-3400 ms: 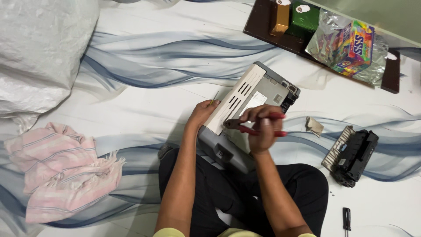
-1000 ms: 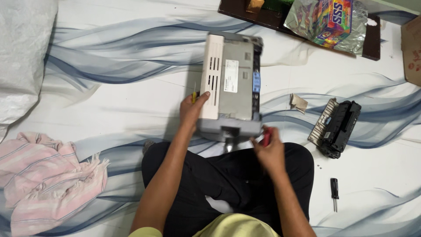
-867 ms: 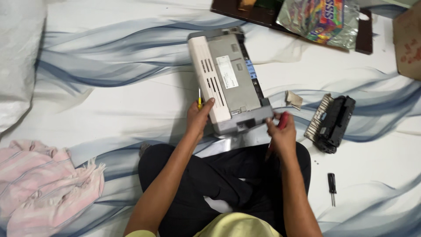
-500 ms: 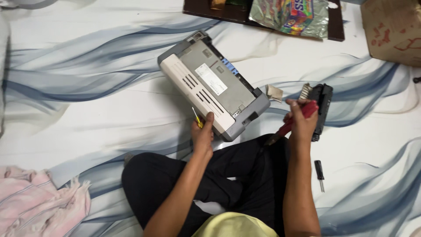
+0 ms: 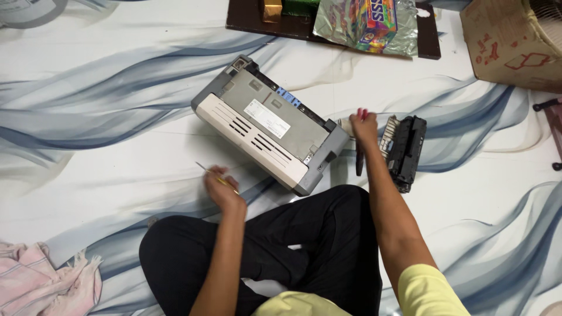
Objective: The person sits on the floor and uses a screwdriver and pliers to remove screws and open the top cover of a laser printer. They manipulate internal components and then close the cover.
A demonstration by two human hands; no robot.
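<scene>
Right hand (image 5: 364, 124) outstretched gripping pliers (image 5: 359, 157); left hand (image 5: 221, 188) holds a yellow tool (image 5: 212, 174).

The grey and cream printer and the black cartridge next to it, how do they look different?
The grey and cream plastic printer is a far larger, pale, boxy slab lying diagonally; the black toner cartridge is small, dark and narrow, lying nearly straight up the picture. The printer shows vent slots and a white label; the cartridge shows neither. Both rest on the blue-and-white wavy sheet.
</scene>
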